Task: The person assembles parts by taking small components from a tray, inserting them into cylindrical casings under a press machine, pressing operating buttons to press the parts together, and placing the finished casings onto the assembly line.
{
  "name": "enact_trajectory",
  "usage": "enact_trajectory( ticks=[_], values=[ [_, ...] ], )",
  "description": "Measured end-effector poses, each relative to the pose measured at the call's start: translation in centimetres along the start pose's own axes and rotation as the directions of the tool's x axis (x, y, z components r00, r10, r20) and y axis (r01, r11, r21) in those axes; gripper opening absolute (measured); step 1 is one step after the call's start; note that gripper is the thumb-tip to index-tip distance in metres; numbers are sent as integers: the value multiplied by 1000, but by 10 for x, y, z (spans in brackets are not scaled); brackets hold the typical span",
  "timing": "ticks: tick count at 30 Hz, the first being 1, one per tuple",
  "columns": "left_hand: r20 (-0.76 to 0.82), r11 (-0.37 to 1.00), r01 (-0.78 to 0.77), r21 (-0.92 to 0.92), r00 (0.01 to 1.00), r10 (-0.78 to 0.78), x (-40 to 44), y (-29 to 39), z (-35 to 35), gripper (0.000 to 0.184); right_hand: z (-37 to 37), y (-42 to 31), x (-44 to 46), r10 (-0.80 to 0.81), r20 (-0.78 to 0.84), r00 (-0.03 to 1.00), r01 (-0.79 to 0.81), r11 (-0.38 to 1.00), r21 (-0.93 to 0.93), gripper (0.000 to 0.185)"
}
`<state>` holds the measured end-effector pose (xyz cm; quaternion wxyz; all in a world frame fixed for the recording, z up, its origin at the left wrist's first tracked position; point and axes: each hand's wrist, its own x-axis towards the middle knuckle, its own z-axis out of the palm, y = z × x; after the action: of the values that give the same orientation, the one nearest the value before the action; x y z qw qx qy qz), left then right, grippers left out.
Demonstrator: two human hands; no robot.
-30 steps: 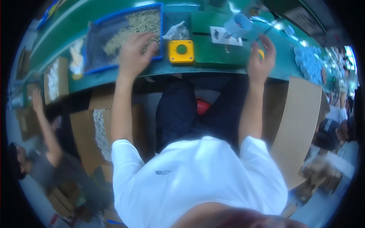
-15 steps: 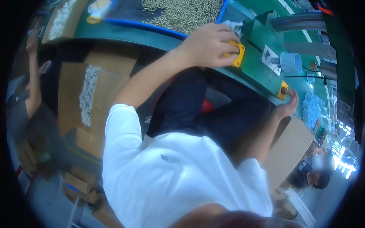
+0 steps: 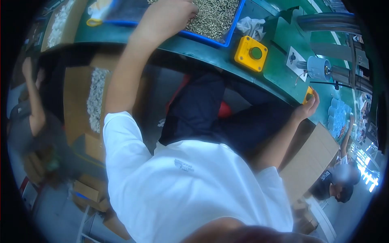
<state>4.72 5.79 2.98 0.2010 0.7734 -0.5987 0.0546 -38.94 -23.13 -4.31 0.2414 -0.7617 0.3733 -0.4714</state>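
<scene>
My left hand point(image 3: 168, 18) is over the blue-rimmed tray point(image 3: 229, 38), its fingers curled down at the small brass-coloured metal parts point(image 3: 212, 18). What is between its fingertips is hidden. My right hand point(image 3: 308, 108) is beside a yellow button box point(image 3: 308, 95) at the bench edge, with its fingers slightly bent and apart and nothing seen in them. A second yellow box point(image 3: 251, 53) with a green button stands between the tray and the green machine cover point(image 3: 279, 71). On the machine, a light-blue cup-shaped part point(image 3: 319, 68) sits at a metal shaft by a white plate point(image 3: 296, 61).
Crumpled white material point(image 3: 251, 27) lies behind the nearer button box. Several blue cups point(image 3: 338, 117) stand at the right. Cardboard boxes point(image 3: 77, 105) flank my legs, one with pale pieces. Other people point(image 3: 30, 117) are at the far left and right.
My left hand has moved left from the nearer yellow button box to the metal parts in the tray. My right hand remains by the other button box. Earlier, the view turned rightward.
</scene>
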Motion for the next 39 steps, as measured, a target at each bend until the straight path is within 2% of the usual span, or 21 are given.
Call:
enact_trajectory(
  ticks=[3, 7, 9, 10, 11, 13, 14, 16, 18, 20, 22, 24, 25, 26, 28, 31, 33, 35, 39],
  values=[
    [270, 996, 83, 38, 959, -90, 4, -5, -20, 16, -7, 0, -4, 8, -7, 1000, -8, 1000, -8, 41],
    [189, 998, 61, -3, 980, -60, -7, -38, -5, 15, 2, 0, -3, 19, 0, 1000, -19, 1000, 11, 38],
    [127, 994, -29, -110, 991, 43, -4, -50, -2, 16, -4, -2, -4, 54, -9, 999, -54, 999, -5, 34],
    [143, 988, 3, -154, 989, 20, -7, -52, -4, 15, -6, -7, -5, 53, -4, 999, -53, 998, -16, 33],
    [64, 990, 3, -143, 998, 6, -10, -58, 2, 15, -5, -14, -5, 45, -20, 999, -46, 998, -36, 32],
    [-48, 977, 51, -207, 997, -62, -10, -51, 1, 8, -7, -26, -5, 143, 6, 990, -143, 989, 44, 29],
    [10, 955, 137, -263, 990, -139, -12, -50, -2, 10, -7, -20, -5, 129, -13, 992, -129, 991, 22, 29],
    [27, 957, 155, -245, 988, -154, -15, -53, -1, 13, -9, -20, -6, 146, -29, 989, -146, 989, 7, 27],
    [22, 936, 171, -307, 985, -173, -12, -39, -11, 15, -13, -28, -4, 156, -81, 984, -154, 988, 35, 27],
    [80, 864, 222, -452, 975, -209, -6, -23, -10, 18, -10, -35, -2, 11, -154, 988, -13, 1000, -14, 24],
    [14, 915, 38, -402, 999, -35, 1, 19, -14, 19, -10, -41, -2, -69, -219, 973, 64, 998, -29, 23],
    [18, 931, -130, -340, 989, 145, 9, 63, -13, 20, -18, -44, -5, -230, -142, 963, 212, 968, -133, 21],
    [4, 931, -145, -335, 988, 155, 11, 79, -12, 20, -21, -44, -5, -306, -89, 948, 286, 940, -185, 20],
    [20, 935, -161, -317, 984, 176, 13, 93, -11, 23, -22, -45, -4, -317, -100, 943, 294, 936, -191, 20],
    [37, 935, -177, -308, 980, 198, 18, 107, -9, 26, -22, -44, -4, -296, -104, 950, 279, 948, -151, 19],
    [162, 964, -243, -111, 952, 259, 26, 118, -12, 33, -26, -37, -7, -280, -108, 954, 270, 957, -102, 18],
    [178, 956, -281, -79, 940, 291, 26, 122, -14, 35, -24, -33, -7, -284, -117, 952, 280, 959, -45, 17],
    [211, 933, -360, -27, 910, 358, 28, 126, -16, 40, -22, -32, -8, -291, -115, 950, 286, 957, -57, 18],
    [277, 923, -381, 54, 894, 353, 31, 139, -19, 39, -23, -35, -7, -304, -88, 949, 295, 950, -98, 22]
  ],
)
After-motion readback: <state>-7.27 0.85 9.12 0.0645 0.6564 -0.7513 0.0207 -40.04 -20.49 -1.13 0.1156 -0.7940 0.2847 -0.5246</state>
